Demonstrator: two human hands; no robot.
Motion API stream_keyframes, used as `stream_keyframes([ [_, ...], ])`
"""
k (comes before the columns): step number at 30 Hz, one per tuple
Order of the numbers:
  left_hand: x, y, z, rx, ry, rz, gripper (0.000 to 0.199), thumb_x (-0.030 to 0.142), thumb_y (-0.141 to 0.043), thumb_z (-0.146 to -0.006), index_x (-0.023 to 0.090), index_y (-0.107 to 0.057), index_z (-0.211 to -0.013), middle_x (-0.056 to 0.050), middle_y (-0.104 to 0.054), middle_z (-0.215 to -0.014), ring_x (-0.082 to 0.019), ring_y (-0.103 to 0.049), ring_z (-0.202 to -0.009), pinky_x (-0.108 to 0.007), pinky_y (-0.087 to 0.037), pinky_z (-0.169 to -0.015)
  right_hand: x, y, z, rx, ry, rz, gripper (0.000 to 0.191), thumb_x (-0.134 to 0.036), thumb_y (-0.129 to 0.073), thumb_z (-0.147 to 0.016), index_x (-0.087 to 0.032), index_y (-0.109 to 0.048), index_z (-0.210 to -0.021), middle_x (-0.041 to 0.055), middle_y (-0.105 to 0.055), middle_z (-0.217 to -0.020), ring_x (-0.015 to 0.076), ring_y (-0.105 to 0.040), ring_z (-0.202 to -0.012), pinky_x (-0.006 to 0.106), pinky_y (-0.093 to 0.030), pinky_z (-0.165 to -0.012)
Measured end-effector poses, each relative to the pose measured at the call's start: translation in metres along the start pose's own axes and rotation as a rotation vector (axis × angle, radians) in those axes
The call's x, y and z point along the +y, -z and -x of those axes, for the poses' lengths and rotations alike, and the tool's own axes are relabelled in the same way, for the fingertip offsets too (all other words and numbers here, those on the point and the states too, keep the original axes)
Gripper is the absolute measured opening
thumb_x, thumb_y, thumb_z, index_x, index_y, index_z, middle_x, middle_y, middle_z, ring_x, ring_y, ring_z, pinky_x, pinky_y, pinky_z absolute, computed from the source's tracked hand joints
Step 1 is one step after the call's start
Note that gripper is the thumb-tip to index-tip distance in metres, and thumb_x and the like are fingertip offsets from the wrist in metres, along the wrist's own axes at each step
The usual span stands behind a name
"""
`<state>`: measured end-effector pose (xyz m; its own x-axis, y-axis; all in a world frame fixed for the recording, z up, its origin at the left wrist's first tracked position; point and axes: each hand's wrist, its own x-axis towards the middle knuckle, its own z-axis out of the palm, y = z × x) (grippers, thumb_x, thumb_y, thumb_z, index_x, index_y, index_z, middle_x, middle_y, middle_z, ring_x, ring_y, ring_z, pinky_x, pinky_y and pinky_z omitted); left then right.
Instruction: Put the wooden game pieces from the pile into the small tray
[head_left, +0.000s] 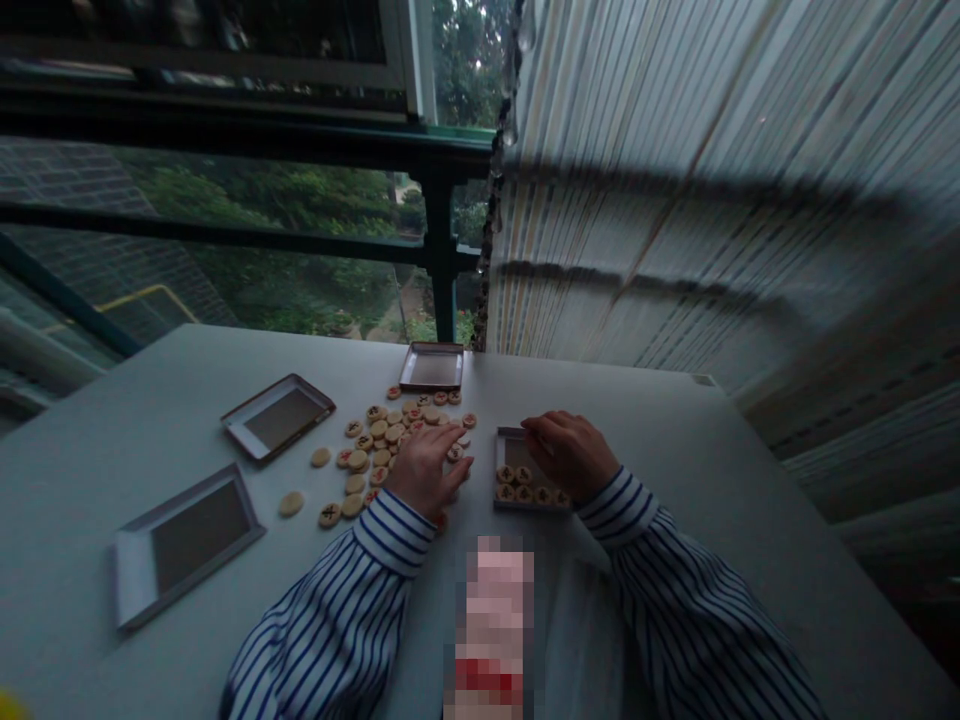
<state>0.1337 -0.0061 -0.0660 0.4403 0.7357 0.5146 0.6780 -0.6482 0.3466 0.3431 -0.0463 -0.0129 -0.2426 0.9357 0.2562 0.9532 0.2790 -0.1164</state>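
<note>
Round wooden Chinese chess pieces [358, 461] lie in a loose pile at the middle of the table, some showing red or black characters, others blank side up. Over the right part of this pile is my left hand [424, 468], thumb and fingers apart, covering several pieces. A shallow open box [496, 447] stands to its right, with several chess pieces [523, 494] set in rows along its near side, characters up. My right hand [576, 452] hovers at the box's right side with curled fingers; whatever they hold, if anything, is hidden.
Three more shallow trays lie on the white table [300, 610]: one at the back [433, 345], one at left [259, 462], one at near left [120, 580]. A striped string curtain [622, 200] hangs behind at right. A pixelated patch covers the near middle.
</note>
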Motion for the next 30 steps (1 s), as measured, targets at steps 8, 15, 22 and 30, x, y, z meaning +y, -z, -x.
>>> stream_keyframes([
  [8, -0.017, -0.006, 0.005, -0.032, 0.006, -0.092, 0.025, 0.023, -0.052, -0.072, 0.017, -0.059, -0.096, -0.01, -0.06, -0.102, -0.024, -0.052, -0.097, -0.044, -0.041, -0.086, -0.009, -0.009, -0.001, -0.019, 0.044, -0.058, 0.025, -0.024, -0.04, -0.083, -0.02, -0.057, -0.101, 0.0061, -0.061, -0.093, 0.0157, -0.052, -0.087, 0.027, -0.035, -0.076],
  [15, -0.021, -0.007, 0.007, -0.051, 0.018, -0.139, 0.023, 0.021, -0.051, -0.073, 0.02, -0.06, -0.094, -0.009, -0.053, -0.114, -0.025, -0.044, -0.107, -0.044, -0.038, -0.089, -0.012, -0.017, 0.0, -0.054, 0.065, -0.046, 0.024, -0.024, -0.04, -0.083, -0.019, -0.056, -0.101, 0.0076, -0.059, -0.097, 0.0157, -0.052, -0.088, 0.028, -0.035, -0.076],
  [22, -0.022, -0.011, 0.009, -0.089, 0.066, -0.203, 0.023, 0.024, -0.053, -0.072, 0.023, -0.061, -0.094, -0.009, -0.049, -0.12, -0.029, -0.038, -0.114, -0.053, -0.029, -0.092, -0.014, -0.021, 0.0, -0.081, 0.073, -0.062, 0.024, -0.025, -0.041, -0.083, -0.019, -0.056, -0.102, 0.0072, -0.059, -0.099, 0.017, -0.052, -0.089, 0.029, -0.036, -0.076],
  [30, -0.021, -0.012, 0.01, -0.132, 0.083, -0.221, 0.025, 0.026, -0.052, -0.074, 0.024, -0.059, -0.097, -0.009, -0.046, -0.124, -0.03, -0.035, -0.117, -0.056, -0.024, -0.094, -0.015, -0.023, 0.0, -0.079, 0.086, -0.061, 0.025, -0.025, -0.041, -0.083, -0.019, -0.055, -0.102, 0.0076, -0.059, -0.1, 0.0172, -0.052, -0.089, 0.03, -0.037, -0.077],
])
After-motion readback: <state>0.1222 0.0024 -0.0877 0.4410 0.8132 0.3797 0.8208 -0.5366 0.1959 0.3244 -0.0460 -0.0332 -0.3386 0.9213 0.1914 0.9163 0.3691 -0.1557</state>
